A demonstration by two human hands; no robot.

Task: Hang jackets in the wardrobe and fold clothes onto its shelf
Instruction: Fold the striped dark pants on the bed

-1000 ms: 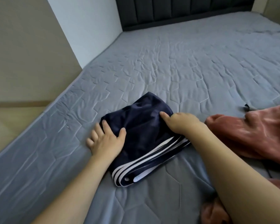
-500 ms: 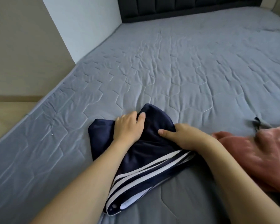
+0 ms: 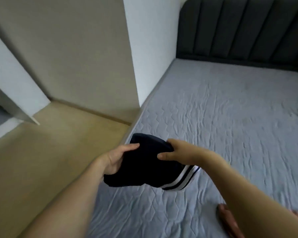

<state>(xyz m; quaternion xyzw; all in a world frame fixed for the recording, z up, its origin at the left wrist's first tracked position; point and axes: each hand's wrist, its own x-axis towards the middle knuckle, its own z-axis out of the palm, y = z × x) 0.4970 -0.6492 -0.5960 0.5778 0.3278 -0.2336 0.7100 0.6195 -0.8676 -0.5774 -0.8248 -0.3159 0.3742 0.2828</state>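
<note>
A folded navy garment with white stripes (image 3: 144, 169) hangs in the air above the left edge of the bed (image 3: 230, 134). My left hand (image 3: 115, 158) holds its left side, thumb on top and fingers underneath. My right hand (image 3: 172, 152) grips its far right corner, thumb pressed against the cloth. The striped edge droops at the lower right.
A pink garment (image 3: 227, 219) lies on the bed at the lower right, mostly hidden by my right arm. A dark padded headboard (image 3: 239, 31) stands at the back. Beige floor (image 3: 50, 160) runs left of the bed, with a white panel edge (image 3: 24, 107) at far left.
Both hands have lifted the folded navy garment off the bed and carried it left toward the bed's edge. The view has swung left, showing the floor and walls.
</note>
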